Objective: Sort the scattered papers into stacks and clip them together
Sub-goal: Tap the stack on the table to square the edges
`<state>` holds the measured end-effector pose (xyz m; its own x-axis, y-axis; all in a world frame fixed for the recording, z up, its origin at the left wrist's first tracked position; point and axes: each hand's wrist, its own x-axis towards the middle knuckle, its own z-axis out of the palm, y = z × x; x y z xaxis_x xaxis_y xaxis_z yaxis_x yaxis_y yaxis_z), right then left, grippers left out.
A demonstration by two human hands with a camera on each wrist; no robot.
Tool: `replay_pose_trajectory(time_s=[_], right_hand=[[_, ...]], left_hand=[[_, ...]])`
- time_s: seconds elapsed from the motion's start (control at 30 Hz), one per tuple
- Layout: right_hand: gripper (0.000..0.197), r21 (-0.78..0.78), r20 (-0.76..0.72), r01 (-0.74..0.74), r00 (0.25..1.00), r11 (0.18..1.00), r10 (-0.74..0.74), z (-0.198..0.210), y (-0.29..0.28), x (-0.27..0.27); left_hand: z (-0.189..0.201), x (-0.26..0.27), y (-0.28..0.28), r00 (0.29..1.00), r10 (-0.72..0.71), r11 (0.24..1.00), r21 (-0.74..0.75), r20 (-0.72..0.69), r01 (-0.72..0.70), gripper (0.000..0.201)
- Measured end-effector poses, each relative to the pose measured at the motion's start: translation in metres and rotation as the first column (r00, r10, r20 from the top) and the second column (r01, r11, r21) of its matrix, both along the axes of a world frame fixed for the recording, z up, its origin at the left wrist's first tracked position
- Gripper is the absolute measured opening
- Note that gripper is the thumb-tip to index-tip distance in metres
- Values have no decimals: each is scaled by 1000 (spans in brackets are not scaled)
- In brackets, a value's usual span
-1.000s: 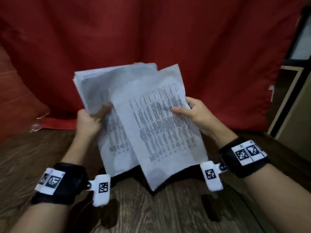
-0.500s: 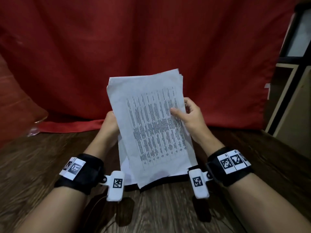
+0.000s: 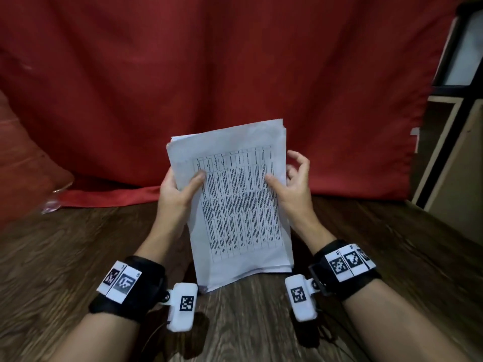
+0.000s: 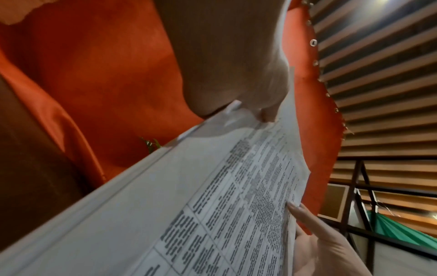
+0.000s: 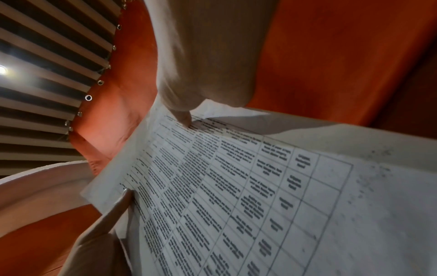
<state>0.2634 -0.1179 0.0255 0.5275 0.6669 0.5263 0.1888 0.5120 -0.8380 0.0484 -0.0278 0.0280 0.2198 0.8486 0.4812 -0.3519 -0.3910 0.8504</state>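
Note:
One stack of white papers (image 3: pixel 235 205), its top sheet printed with a table, stands nearly upright with its bottom edge on the wooden table (image 3: pixel 78 257). My left hand (image 3: pixel 183 184) grips the stack's left edge, thumb across the front and fingers hidden behind. My right hand (image 3: pixel 285 176) holds the right edge with its thumb on the front, its other fingers curled beside and behind the edge. The left wrist view shows the paper stack (image 4: pixel 189 205) close up under my left hand (image 4: pixel 264 114). The right wrist view shows the printed sheet (image 5: pixel 260 186) with my right hand (image 5: pixel 187 119) touching it. No clip is visible.
A red curtain (image 3: pixel 235 74) hangs right behind the table. At the left edge lies a red cushion (image 3: pixel 23 165) with a scrap of clear plastic (image 3: pixel 52 202) beside it. A pale cabinet frame (image 3: pixel 454 152) stands at the right.
The two fanned bundles have come together into one squared stack. The stack dropped lower and its bottom edge now rests on the table. My left thumb came round onto the front sheet.

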Motion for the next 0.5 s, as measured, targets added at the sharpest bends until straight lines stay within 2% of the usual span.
replay_pose_trajectory(time_s=[0.07,0.13,0.23,0.4,0.5], right_hand=[[61,-6,-92,-66,994,998,65,2,-1,0],[50,-23,-148,-82,986,996,78,4,-2,0],[32,-33,-152,-78,986,996,73,9,-2,-3],[33,5,-51,-38,998,999,38,16,-7,-6],[39,-54,32,-4,999,999,6,6,-9,-11]], left_hand=[[5,4,2,999,22,999,38,-29,-21,30],[11,6,2,1000,-8,999,40,-13,9,34],[18,10,0,1000,-4,998,68,0,4,33],[26,15,-10,998,52,985,162,34,-56,34],[14,18,-16,998,60,981,187,-34,-53,30]])
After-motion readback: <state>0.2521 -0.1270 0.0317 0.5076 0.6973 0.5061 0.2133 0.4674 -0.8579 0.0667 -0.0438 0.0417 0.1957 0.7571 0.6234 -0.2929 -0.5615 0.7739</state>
